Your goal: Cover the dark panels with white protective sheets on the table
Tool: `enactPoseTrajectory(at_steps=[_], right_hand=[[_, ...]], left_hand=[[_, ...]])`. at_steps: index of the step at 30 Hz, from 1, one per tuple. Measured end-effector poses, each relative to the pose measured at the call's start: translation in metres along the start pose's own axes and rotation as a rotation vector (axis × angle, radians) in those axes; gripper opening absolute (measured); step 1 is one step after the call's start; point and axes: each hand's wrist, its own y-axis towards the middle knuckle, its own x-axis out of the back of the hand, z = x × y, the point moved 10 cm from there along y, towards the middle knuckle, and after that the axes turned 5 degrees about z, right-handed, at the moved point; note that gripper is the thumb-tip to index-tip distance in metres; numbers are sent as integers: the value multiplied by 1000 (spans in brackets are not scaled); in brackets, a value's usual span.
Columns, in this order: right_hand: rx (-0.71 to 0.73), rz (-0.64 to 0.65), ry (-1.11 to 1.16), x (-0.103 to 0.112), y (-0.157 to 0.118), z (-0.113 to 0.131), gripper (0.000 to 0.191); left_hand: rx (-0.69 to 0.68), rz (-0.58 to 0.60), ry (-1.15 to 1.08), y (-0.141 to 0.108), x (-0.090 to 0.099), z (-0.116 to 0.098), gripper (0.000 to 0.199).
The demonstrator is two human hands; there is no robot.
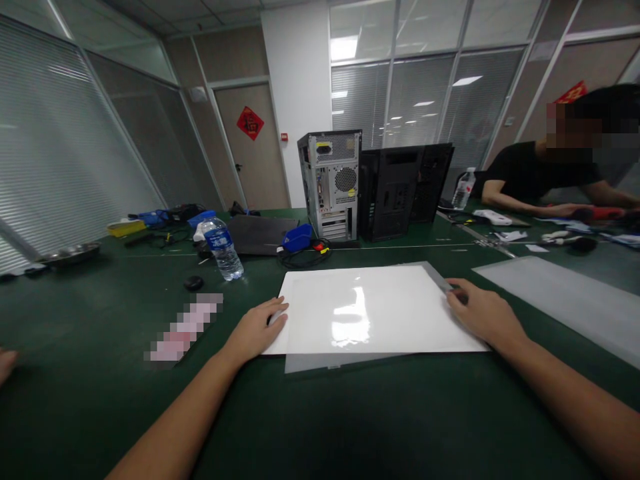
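Observation:
A flat white panel [310, 327] lies on the green table in front of me, with bright light reflected in its middle. Over it lies a translucent plastic sheet [320, 363], turned slightly askew, so it sticks out past the near edge and the far right corner. At the panel's left edge, my left hand [257, 327] holds it with curled fingers and the thumb apart below them. My right hand [483, 310] pinches the sheet's right edge between thumb and fingers, its lower side close to the panel.
A computer case [333, 187] and black panels [393, 193] stand behind. A water bottle [223, 247] and black mouse [193, 283] are left. Another translucent sheet [565, 293] lies right. A person [545, 170] works at far right; another hand [7, 363] shows at far left.

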Motion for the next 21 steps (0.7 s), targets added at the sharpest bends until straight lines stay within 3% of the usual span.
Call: enactPoseTrajectory(at_steps=[4,13,21], right_hand=[[-6,47,-31,-7,-1,-2,52],[54,24,-37,0,-5,22,52],[81,40,33,3,-6,26,50]], left_hand=[[12,17,1,-1,0,-1,56],[8,20,17,-5,3,-7,67],[15,8,12,-2,1,-2,54]])
